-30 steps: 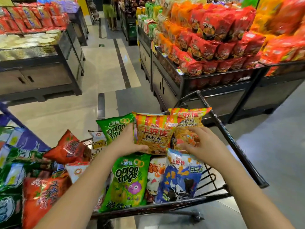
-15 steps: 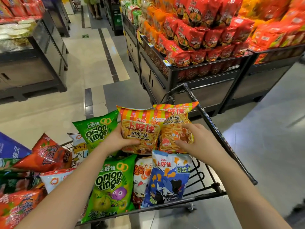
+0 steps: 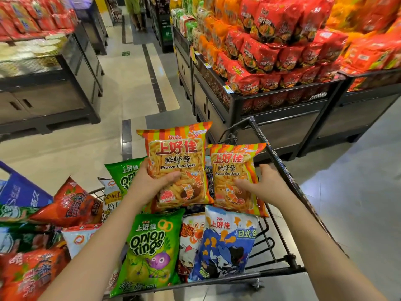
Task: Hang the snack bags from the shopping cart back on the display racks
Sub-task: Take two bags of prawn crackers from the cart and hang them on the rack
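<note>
**Two picked up, side by side**

Your left hand (image 3: 149, 185) grips the larger Prawn Crackers bag (image 3: 178, 161), thumb curled across its front, holding it upright over the shopping cart (image 3: 280, 161). Your right hand (image 3: 268, 186) holds the smaller Prawn Crackers bag (image 3: 233, 181) just beside it, thumb on front. An Onion Rings bag (image 3: 152, 246) lies below.

Glossy plastic snack bags (image 3: 176, 166), dark metal-wire cart (image 3: 280, 246), polished floor (image 3: 130, 83)

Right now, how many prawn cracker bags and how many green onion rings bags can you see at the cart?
Prawn Crackers bags: 2
Onion Rings bags: 2
Total: 4
</note>
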{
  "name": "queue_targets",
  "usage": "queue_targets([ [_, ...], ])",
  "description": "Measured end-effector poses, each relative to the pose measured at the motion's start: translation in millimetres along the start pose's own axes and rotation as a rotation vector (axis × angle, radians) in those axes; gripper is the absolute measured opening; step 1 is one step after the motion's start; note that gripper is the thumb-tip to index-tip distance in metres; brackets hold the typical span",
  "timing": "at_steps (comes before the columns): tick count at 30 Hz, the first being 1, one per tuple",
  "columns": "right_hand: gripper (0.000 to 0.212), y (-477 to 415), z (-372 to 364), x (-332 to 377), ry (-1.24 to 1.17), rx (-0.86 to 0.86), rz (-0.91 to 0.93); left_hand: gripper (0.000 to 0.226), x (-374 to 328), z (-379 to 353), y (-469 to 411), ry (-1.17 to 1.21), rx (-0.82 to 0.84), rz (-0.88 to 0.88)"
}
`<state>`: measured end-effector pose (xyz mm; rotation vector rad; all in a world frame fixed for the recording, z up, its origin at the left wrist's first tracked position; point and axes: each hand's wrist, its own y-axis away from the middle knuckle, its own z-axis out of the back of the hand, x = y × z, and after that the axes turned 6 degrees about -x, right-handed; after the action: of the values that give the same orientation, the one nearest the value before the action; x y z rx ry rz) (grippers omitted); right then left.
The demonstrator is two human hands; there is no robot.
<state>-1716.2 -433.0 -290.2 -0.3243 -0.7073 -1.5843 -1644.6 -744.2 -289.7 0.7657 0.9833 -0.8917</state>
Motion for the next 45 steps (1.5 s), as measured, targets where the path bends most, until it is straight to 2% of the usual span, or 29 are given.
queue_targets([
  [4, 0.095, -14.2, -19.3, -3.4, -0.137, 0.064, -0.062, 0.091, 5.5, 9.5, 7.6, 0.037, -0.017, 0.029],
  [8, 0.101, -16.7, -35.6, -8.5, -0.142, 0.007, -0.039, 0.105, 10.0, 20.6, 9.6, 0.072, -0.008, 0.073],
  [9, 0.097, -16.2, -38.1, -8.3, -0.13, -0.016, -0.024, 0.103, 9.5, 21.8, 10.9, 0.073, -0.006, 0.072],
  [11, 0.078, -11.1, -37.5, -2.2, -0.122, -0.042, 0.015, 0.099, 8.7, 23.4, 12.4, 0.072, -0.007, 0.079],
  [13, 0.066, -9.2, -36.0, 0.0, -0.146, -0.067, 0.046, 0.106, 7.3, 25.4, 12.7, 0.073, -0.006, 0.084],
  [21, 0.064, 8.0, -8.2, 18.6, -0.425, -0.115, 0.134, 0.116, -9.9, 46.4, 12.6, 0.111, -0.015, 0.045],
  [33, 0.062, 40.7, 2.5, 69.0, -0.656, 0.071, 0.229, 0.101, -4.8, 118.3, 32.7, 0.231, -0.08, 0.035],
  [37, 0.069, 38.6, -4.3, 79.8, -0.66, 0.151, 0.242, 0.101, 4.7, 135.5, 55.2, 0.271, -0.119, 0.044],
  [41, 0.073, 25.5, -10.2, 83.5, -0.665, 0.228, 0.273, 0.104, 4.2, 139.3, 84.3, 0.275, -0.223, 0.053],
  [45, 0.07, 13.5, -14.2, 90.8, -0.69, 0.357, 0.329, 0.094, 1.5, 134.5, 120.4, 0.306, -0.386, 0.109],
])
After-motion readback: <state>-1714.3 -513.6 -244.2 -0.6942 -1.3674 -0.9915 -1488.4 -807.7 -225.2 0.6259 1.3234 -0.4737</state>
